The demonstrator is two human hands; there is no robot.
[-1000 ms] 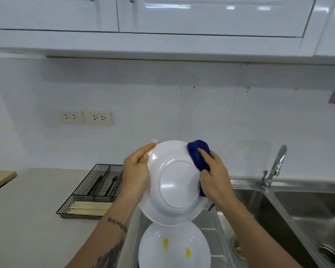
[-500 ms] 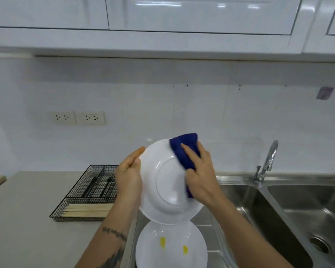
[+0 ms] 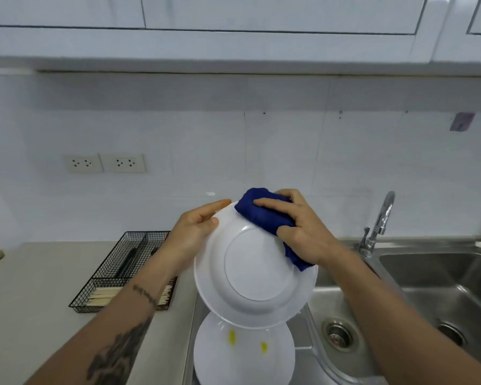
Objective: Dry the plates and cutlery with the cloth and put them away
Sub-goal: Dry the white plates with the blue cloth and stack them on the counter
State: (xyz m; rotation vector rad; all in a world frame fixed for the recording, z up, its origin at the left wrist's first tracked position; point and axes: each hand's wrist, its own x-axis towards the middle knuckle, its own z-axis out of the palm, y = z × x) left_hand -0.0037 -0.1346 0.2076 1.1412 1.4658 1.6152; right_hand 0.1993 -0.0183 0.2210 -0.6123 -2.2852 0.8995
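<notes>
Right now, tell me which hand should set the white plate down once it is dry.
Probably the left hand: it already grips the held white plate by its rim. The right hand is busy pressing the dark blue cloth against the plate's underside.

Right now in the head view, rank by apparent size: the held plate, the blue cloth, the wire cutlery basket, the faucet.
1. held plate
2. wire cutlery basket, part hidden by an arm, so unsure against the plate
3. blue cloth
4. faucet
</notes>
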